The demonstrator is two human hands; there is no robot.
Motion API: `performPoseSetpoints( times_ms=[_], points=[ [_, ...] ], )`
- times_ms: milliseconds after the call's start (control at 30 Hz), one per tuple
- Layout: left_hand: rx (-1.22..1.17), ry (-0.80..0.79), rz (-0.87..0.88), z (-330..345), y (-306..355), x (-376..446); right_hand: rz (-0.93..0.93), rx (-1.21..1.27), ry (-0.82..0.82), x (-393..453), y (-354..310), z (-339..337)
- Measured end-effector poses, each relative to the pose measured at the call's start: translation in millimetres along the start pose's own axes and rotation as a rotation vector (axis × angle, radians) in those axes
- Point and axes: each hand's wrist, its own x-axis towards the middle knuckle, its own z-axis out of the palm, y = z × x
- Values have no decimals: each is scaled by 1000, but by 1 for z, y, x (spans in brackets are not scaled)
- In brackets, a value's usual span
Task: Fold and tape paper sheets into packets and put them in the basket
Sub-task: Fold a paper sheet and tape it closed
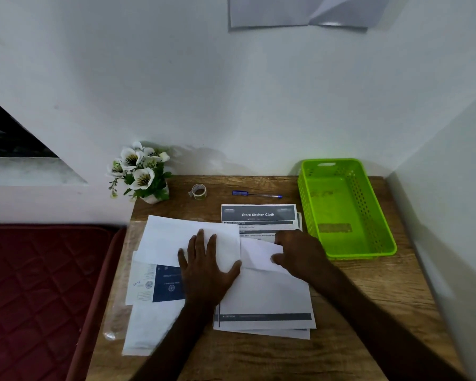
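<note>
A white paper sheet (173,240) lies across the middle of the wooden table (368,292), partly folded. My left hand (206,268) presses flat on it, fingers spread. My right hand (300,254) pinches the sheet's right flap (259,254) and holds it lifted over the fold. Under them lies a stack of printed sheets (264,306), the top one headed "Store Kitchen Cloth" (258,214). A roll of clear tape (198,191) stands at the back of the table. The green plastic basket (382,215) at the right holds nothing.
A blue pen (256,194) lies behind the printed stack. A small pot of white artificial flowers (140,171) stands at the back left corner. More papers, one with a dark blue panel (166,284), lie at the left edge. A red quilted cushion (39,292) is left of the table; walls close the back and right.
</note>
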Motion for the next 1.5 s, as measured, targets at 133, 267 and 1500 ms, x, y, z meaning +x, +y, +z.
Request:
performPoseSetpoints(
  times_ms=[133, 267, 1500],
  points=[
    [-6, 13, -6, 1, 2, 1, 64, 95, 26, -21, -1, -23],
    [-4, -5, -12, 3, 4, 3, 99, 127, 110, -45, 1, -48],
    [-275, 4, 231, 5, -35, -17, 266, 708, -279, -1, 16, -46]
  ],
)
